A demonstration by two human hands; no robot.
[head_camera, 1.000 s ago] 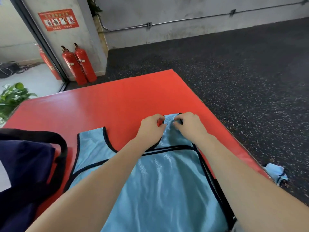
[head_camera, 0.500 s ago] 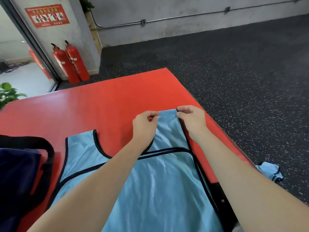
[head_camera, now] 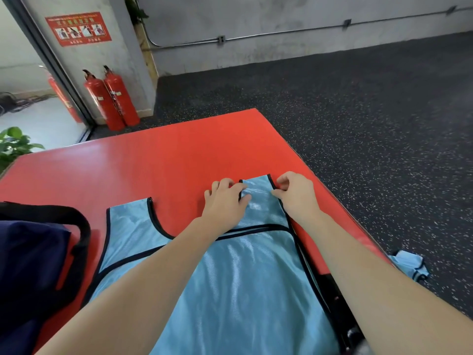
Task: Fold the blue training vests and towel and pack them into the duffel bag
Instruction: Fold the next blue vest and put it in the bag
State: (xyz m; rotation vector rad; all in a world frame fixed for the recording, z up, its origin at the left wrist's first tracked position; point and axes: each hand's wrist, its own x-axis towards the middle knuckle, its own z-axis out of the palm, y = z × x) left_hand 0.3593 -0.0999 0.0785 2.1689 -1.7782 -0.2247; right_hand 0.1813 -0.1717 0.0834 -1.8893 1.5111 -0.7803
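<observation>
A light blue training vest (head_camera: 238, 283) with black trim lies flat on the red mat (head_camera: 153, 165), neck opening facing away from me. Both hands are at its right shoulder strap (head_camera: 258, 198). My left hand (head_camera: 225, 203) pinches the strap's left edge, thumb on the fabric and fingers curled over onto the mat. My right hand (head_camera: 297, 196) pinches the strap's right trimmed edge with curled fingers. The navy duffel bag (head_camera: 33, 265) with a black handle sits at the left on the mat. Another crumpled blue piece (head_camera: 409, 265) lies on the floor to the right.
The mat's right edge drops to dark speckled flooring (head_camera: 358, 124). A black object (head_camera: 330, 285) shows under the vest at that edge. Two red fire extinguishers (head_camera: 112, 98) stand by the wall at the back left, and a green plant (head_camera: 12, 144) is at far left.
Both hands have spread apart from the strap's top to its side edges and lowered it flat onto the mat. The view has shifted slightly.
</observation>
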